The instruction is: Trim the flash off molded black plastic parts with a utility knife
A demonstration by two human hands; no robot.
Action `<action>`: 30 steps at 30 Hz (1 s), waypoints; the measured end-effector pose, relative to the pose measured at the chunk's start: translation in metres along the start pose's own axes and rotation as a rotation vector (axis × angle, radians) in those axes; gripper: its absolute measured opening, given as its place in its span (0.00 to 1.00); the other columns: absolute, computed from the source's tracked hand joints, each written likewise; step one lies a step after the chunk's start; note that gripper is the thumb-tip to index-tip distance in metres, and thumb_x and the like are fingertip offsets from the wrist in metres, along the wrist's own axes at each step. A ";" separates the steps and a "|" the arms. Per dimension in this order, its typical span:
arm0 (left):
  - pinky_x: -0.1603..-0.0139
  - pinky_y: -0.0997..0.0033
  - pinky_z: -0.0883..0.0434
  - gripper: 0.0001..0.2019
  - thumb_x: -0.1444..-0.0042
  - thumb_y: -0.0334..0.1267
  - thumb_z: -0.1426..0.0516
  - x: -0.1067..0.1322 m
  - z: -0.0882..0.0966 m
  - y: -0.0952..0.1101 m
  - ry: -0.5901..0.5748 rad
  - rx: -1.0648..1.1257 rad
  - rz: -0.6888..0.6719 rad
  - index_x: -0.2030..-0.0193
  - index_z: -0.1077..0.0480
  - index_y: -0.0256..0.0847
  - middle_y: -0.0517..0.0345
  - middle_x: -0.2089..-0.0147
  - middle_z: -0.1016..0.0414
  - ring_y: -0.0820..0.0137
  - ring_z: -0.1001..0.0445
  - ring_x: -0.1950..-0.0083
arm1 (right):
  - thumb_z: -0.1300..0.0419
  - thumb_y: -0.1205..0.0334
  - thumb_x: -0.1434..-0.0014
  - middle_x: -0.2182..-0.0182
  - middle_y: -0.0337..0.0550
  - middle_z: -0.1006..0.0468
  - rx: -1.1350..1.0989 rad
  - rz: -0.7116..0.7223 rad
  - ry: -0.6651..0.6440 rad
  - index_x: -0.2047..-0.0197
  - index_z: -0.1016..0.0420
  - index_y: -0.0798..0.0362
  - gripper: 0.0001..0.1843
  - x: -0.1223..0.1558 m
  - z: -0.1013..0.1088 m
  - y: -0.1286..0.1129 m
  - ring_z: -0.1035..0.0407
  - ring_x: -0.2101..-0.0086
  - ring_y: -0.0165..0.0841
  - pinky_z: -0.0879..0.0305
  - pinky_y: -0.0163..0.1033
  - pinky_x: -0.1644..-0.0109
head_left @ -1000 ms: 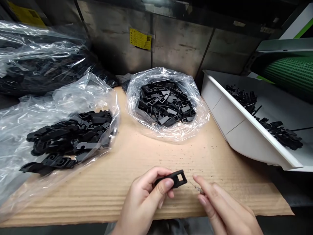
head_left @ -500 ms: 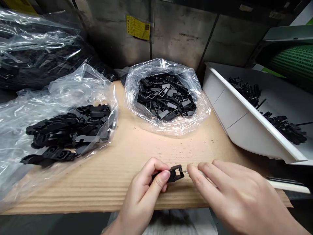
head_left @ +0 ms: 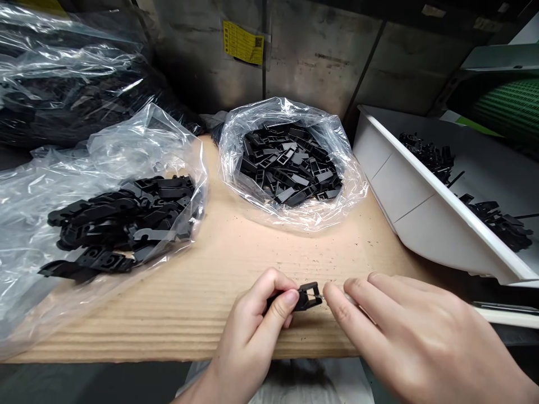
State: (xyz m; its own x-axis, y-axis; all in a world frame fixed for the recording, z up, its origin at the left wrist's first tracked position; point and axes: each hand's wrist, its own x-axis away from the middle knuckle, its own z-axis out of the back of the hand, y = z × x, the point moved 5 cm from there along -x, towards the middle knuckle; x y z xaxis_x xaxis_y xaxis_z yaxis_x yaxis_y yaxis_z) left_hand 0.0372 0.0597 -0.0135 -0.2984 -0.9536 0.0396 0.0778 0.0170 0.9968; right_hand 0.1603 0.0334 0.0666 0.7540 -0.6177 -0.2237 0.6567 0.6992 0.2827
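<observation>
My left hand (head_left: 259, 320) pinches a small black plastic part (head_left: 309, 296) between thumb and fingers, just above the front of the cardboard-covered table. The part has a rectangular open frame at its right end. My right hand (head_left: 404, 331) is closed, palm down, around a slim tool with a thin metal tip (head_left: 323, 297). That tip reaches through the end of the part into its opening. My fingers hide most of the tool, so its kind is unclear.
An open clear bag (head_left: 357, 188) of black parts stands behind my hands. Another clear bag (head_left: 138, 132) spills black pieces (head_left: 122, 219) at left, before a larger filled bag (head_left: 76, 84). A white bin (head_left: 421, 196) is at right, near a white strip (head_left: 509, 318).
The thin metal tip has gone further into the part's opening as part and tool came closer together. The whole view has shifted slightly.
</observation>
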 end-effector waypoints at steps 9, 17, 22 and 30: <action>0.73 0.79 0.41 0.08 0.41 0.35 0.52 0.000 -0.001 -0.001 -0.004 -0.021 -0.003 0.71 0.37 0.41 0.66 0.77 0.41 0.75 0.40 0.75 | 0.53 0.74 0.46 0.78 0.40 0.30 0.003 -0.046 -0.065 0.63 0.28 0.57 0.14 -0.003 -0.004 -0.001 0.35 0.80 0.31 0.44 0.35 0.81; 0.73 0.78 0.40 0.08 0.41 0.34 0.51 0.002 -0.004 0.001 0.000 -0.042 -0.024 0.72 0.37 0.41 0.65 0.76 0.40 0.75 0.40 0.75 | 0.53 0.76 0.54 0.84 0.42 0.34 0.158 0.007 -0.046 0.74 0.29 0.55 0.13 -0.014 0.003 -0.017 0.41 0.85 0.32 0.52 0.36 0.84; 0.72 0.77 0.41 0.08 0.41 0.33 0.51 0.003 -0.003 0.003 -0.005 -0.073 -0.040 0.72 0.37 0.40 0.64 0.76 0.39 0.74 0.39 0.74 | 0.51 0.76 0.60 0.83 0.42 0.34 0.125 -0.027 -0.131 0.74 0.28 0.54 0.13 -0.012 0.000 -0.016 0.40 0.84 0.33 0.51 0.36 0.83; 0.73 0.78 0.42 0.10 0.40 0.35 0.52 0.000 -0.004 0.002 -0.044 -0.048 0.000 0.73 0.39 0.40 0.66 0.77 0.42 0.75 0.41 0.75 | 0.54 0.75 0.45 0.79 0.43 0.27 0.115 0.052 -0.004 0.62 0.28 0.59 0.15 0.013 0.003 -0.007 0.35 0.80 0.32 0.45 0.37 0.80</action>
State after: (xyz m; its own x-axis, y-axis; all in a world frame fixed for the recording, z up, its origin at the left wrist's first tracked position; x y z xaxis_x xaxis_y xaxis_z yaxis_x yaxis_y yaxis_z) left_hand 0.0416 0.0586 -0.0118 -0.3400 -0.9394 0.0434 0.1225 0.0015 0.9925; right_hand 0.1653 0.0195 0.0644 0.7867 -0.5833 -0.2023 0.6102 0.6847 0.3986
